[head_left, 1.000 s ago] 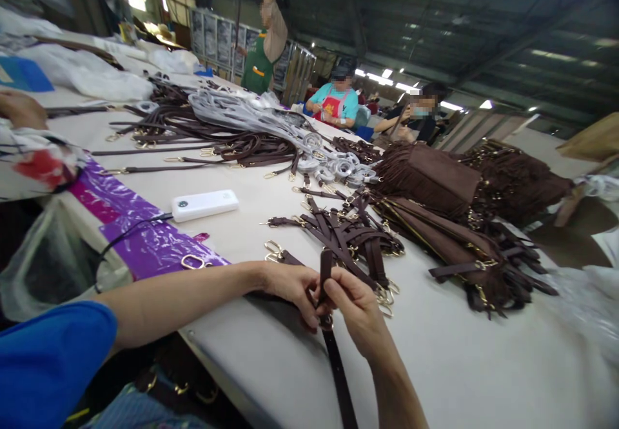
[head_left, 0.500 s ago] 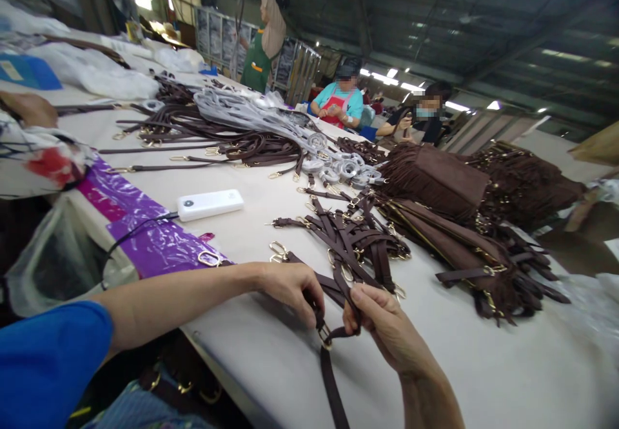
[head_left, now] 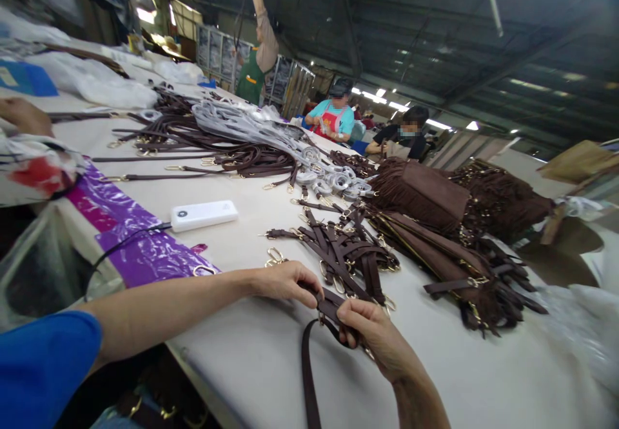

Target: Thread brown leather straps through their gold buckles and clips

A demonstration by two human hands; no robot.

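Observation:
A dark brown strap [head_left: 309, 371] runs up from the table's near edge to both hands. My left hand [head_left: 285, 284] is closed on it, with fingertips beside a small gold buckle [head_left: 321, 317]. Close on the right, my right hand [head_left: 362, 326] pinches the same strap between thumb and fingers; a bit of gold metal shows below that hand. The strap lies doubled between the two hands, and the fingers partly hide it. Just beyond the hands lies a pile of brown straps [head_left: 338, 242] with gold clips.
A white power bank [head_left: 204, 215] with a black cable lies left, by purple plastic [head_left: 145, 255]. Fringed brown bags [head_left: 420, 190] are stacked right. Longer straps [head_left: 251, 158] and grey wrapped ones spread farther back. Another person's hand [head_left: 26, 116] is at far left; other people work behind the table.
The straps at the buckle have been drawn together and now lie flat and doubled between my hands. My right hand has shifted slightly down and left. The view has turned a little.

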